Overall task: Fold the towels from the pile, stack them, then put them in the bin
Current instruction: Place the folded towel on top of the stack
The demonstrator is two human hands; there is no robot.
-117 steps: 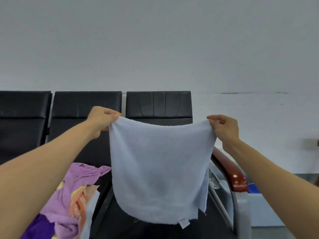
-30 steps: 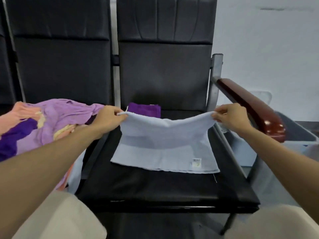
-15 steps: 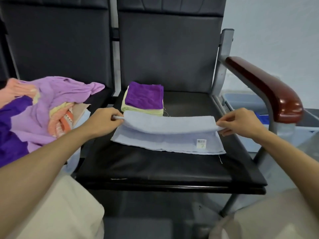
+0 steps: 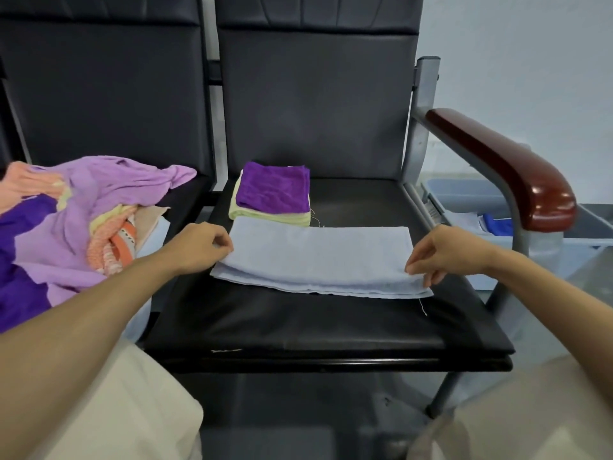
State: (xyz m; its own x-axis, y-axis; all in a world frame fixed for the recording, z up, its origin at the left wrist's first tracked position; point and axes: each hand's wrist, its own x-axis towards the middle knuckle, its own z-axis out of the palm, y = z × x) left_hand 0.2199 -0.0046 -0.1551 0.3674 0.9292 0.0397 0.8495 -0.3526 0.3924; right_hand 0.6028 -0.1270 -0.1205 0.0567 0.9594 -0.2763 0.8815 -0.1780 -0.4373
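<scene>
The left hand (image 4: 202,247) and right hand (image 4: 444,252) each pinched an end of the folded blue towel (image 4: 318,257), with the stack (image 4: 272,194) right behind it.

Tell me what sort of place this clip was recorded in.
Probably a waiting area or lobby: black padded seats joined in a row, a metal frame with a red-brown armrest, and a bare pale wall behind.

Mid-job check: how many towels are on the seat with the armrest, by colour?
purple towel: 1
yellow towel: 1, though its layers may hide more
blue towel: 1
Total: 3
</scene>
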